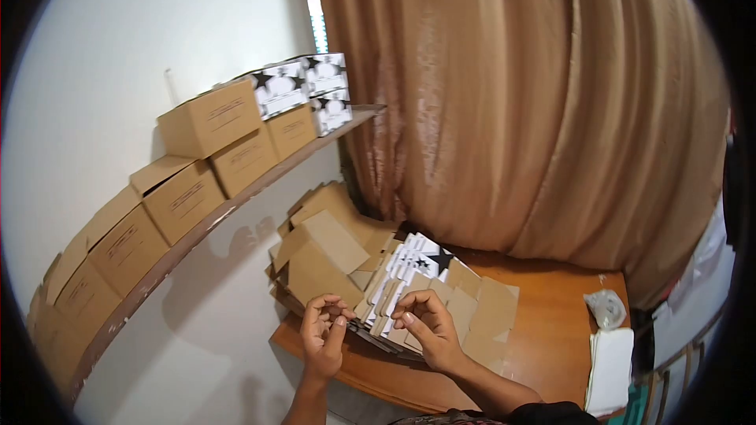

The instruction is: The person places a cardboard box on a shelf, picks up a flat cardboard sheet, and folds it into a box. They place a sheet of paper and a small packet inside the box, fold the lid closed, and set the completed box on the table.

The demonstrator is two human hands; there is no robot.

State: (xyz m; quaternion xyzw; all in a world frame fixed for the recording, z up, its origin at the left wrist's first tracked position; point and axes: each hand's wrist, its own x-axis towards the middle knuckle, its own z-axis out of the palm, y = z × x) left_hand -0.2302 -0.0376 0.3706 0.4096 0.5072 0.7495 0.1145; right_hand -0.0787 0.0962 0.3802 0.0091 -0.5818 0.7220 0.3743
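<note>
Both hands are raised over the near edge of a stack of flattened cardboard boxes, palms facing each other. My left hand [324, 337] is at the stack's left side, its fingers loosely curled, thumb apart, nothing in it. My right hand [431, 329] overlaps the stack's front in this view, with bent fingers and thumb apart, also holding nothing. Below and beyond them lie brown flattened boxes [331, 244] at the left. White flattened boxes with black stars [421, 258] lie in the middle, and more brown cardboard sheets [490, 319] spread to the right.
An orange-brown wooden table [547, 323] carries the cardboard. A clear plastic bundle [605, 308] and a white folded stack [610, 366] sit at its right end. On the left wall, a shelf [197, 232] holds several brown boxes [185, 201] and white star boxes [281, 89]. A brown curtain [504, 102] hangs behind.
</note>
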